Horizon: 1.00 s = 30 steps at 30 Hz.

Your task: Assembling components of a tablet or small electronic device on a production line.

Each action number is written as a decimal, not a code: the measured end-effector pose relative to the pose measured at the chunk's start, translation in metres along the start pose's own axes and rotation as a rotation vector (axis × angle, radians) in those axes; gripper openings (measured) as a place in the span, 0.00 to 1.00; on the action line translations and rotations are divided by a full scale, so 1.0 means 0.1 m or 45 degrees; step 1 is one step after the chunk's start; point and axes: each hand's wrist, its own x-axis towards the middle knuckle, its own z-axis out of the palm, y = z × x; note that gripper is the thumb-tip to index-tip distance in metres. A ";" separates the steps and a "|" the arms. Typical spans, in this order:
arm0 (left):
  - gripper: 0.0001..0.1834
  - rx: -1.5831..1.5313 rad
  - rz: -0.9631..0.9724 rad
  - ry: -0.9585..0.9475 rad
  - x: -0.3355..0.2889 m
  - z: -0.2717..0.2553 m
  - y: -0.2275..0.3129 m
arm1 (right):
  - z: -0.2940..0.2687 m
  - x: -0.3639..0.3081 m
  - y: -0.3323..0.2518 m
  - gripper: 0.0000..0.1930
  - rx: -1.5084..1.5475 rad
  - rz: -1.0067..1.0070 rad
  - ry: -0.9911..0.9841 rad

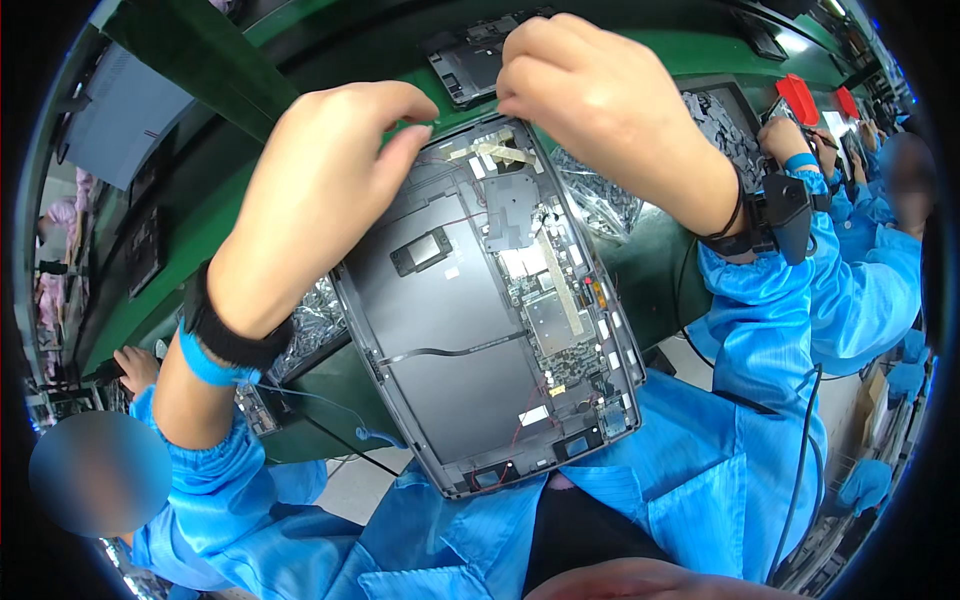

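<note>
An opened tablet housing (460, 320) stands tilted in front of my chest, its dark inner side facing me. A green circuit board (560, 335) runs along its right side, with strips of tape and thin wires, and a black flat cable (455, 351) crosses the middle. At the far left corner is my left hand (325, 180), thumb and forefinger pinched together; anything between them is too small to name. My right hand (610, 105) is curled with its fingertips pressed together at the far right corner; what they hold, if anything, is hidden.
Behind the housing another dark device (475, 60) lies on the green bench (650, 270). Clear plastic bags (600, 195) and a tray of dark small parts (720, 125) are to the right. Co-workers sit at both sides; one co-worker's hand (785, 140) shows at far right.
</note>
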 end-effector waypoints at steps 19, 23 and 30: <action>0.05 0.286 0.216 0.038 0.11 0.36 0.00 | 0.17 -0.04 0.01 0.06 0.100 0.026 -0.176; 0.05 0.322 0.222 0.039 0.14 0.39 -0.02 | 0.18 -0.02 0.15 0.06 0.196 -0.142 -0.220; 0.07 0.334 0.320 0.116 0.09 0.47 0.02 | 0.11 -0.11 0.08 0.07 0.123 -0.137 -0.199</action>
